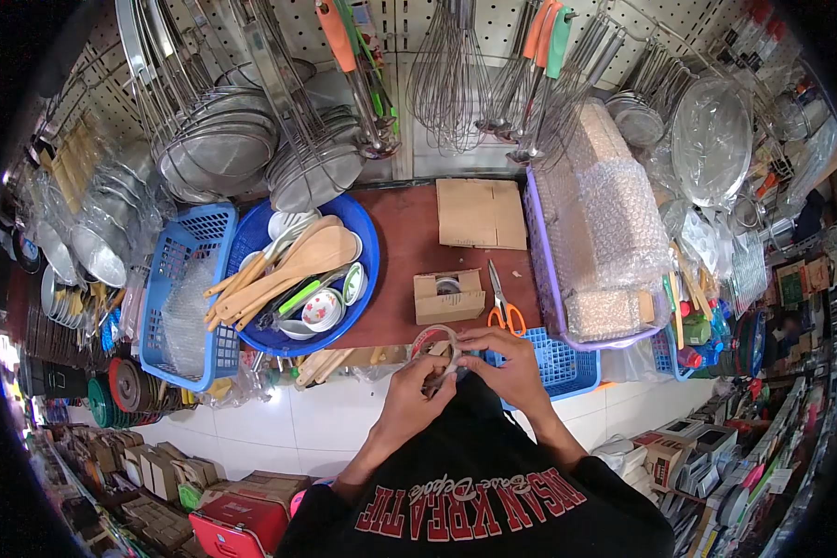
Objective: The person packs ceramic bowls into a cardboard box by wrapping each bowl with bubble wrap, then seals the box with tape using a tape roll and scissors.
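Near my body, in front of the table's edge, I hold a roll of clear tape (425,338). My left hand (417,383) is closed round the roll, with fingers through and about its ring. My right hand (511,366) pinches at the roll's right side with thumb and fingertips; the tape's loose end is too small to make out. Just beyond lies a small open cardboard box (449,303) with a round metallic thing inside. Orange-handled scissors (502,307) rest to its right, and a flat cardboard piece (481,213) lies behind it.
A blue basin (370,260) of wooden spatulas, spoons and ladles stands left, beside a blue basket (151,321) with bubble wrap. At right is a purple basket (539,251) with bubble-wrapped packs. Strainers (216,153) and whisks (449,84) hang above the brown table (402,228).
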Motion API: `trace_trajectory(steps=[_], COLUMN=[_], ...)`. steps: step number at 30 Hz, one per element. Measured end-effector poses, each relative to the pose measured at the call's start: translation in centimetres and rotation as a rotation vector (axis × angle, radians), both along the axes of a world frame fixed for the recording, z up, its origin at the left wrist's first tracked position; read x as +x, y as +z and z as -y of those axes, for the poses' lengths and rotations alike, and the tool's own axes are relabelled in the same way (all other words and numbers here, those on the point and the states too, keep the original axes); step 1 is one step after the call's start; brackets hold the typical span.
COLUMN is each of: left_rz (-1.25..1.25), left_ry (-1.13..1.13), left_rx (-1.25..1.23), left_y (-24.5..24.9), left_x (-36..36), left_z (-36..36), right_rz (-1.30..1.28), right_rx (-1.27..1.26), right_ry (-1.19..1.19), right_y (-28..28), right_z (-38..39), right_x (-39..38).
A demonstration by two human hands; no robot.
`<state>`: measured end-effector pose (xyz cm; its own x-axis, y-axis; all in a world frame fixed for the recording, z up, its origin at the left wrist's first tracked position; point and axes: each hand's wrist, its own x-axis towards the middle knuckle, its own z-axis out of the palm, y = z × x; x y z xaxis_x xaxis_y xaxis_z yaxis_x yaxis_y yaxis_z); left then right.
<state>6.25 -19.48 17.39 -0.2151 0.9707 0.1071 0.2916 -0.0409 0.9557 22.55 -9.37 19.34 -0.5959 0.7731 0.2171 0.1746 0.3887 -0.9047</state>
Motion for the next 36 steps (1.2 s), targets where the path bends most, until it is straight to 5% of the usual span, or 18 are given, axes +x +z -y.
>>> trace_trajectory(steps=[6, 15, 23, 29, 32, 36], left_rz=[-0.011, -0.008, -0.086, 0.107, 0.201, 0.147], left_ry=[-0.012, -0.066, -0.12, -0.115, -0.135, -0.073], left_rx=[-0.022, 0.082, -0.08, -0.046, -0.26, -0.128], left_y=[0.1, -2.3, -4.5, -4.9, -3.9, -4.5], left_x=[0.0, -1.2, -2.5, -0.8, -0.5, 0.0], left_z=[0.1, -0.3, -0.4, -1.7, -2.0, -2.2], right_rz=[0.082, -0.203, -0.142, -0.012, 0.004, -0.003], right_rx=[0.055, -0.653, -0.571, -0.509, -0.493, -0.494], right_ry=[-0.02, -0.061, -0.021, 0.056, 0.077, 0.069], right_y=[-0.2, -4.4, -6.7, -5.3, -5.0, -4.9], right_z=[-0.1, -0.8, -0.7, -0.4, -0.4, -0.4], right_x=[0.0, 1.2, 1.4, 0.7, 0.7, 0.8])
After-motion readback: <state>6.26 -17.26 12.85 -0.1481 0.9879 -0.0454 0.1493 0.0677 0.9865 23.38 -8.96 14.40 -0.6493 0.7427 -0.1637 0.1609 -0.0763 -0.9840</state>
